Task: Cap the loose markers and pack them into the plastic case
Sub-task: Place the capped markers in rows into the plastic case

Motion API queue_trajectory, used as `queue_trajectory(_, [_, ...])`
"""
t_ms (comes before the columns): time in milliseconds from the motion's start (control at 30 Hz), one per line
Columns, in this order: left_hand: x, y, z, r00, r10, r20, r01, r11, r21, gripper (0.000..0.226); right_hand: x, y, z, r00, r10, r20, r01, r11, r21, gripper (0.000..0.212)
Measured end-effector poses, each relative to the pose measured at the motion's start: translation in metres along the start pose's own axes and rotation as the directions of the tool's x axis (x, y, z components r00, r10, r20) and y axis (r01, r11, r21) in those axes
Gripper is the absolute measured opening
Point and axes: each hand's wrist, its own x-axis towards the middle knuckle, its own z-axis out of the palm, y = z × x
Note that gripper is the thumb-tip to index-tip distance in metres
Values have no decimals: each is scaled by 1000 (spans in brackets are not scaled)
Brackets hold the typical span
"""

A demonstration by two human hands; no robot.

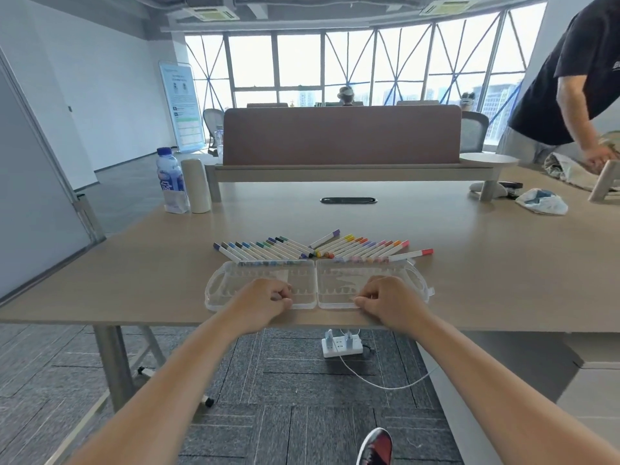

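Open case point(235, 285) lies flat, long axis left to right
Left hand point(268, 298), right hand point(385, 297) curled on its near rim, grasp unclear; markers point(275, 250) fan diagonally behind

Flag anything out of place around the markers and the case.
Two strays break the fanned marker rows behind the open clear plastic case: a white purple-capped marker lies apart behind them, and a white red-capped marker lies flatter at the right end. Nothing looks spilled or damaged.

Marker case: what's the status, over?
Left grip, right grip curled at case near edge, hold unclear. Case open, looks empty. Markers lie behind it, nothing blocking.
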Motion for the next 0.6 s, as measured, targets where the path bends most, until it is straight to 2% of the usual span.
queue_trajectory(200, [-4, 7, -1, 997, -28, -76, 28, 1000, 2, 9, -4, -4, -3, 999, 36, -9, -36, 999, -4, 20])
queue_trajectory(433, [-4, 36, -3, 981, -1, -195, -27, 990, -140, 6, -6, -4, -19, 989, 82, -124, -72, 994, 83, 23])
queue_trajectory(600, [16, 47, -2, 962, 30, -270, -84, 978, -191, 8, 1, 11, -36, 981, 64, -182, -40, 990, 133, 31])
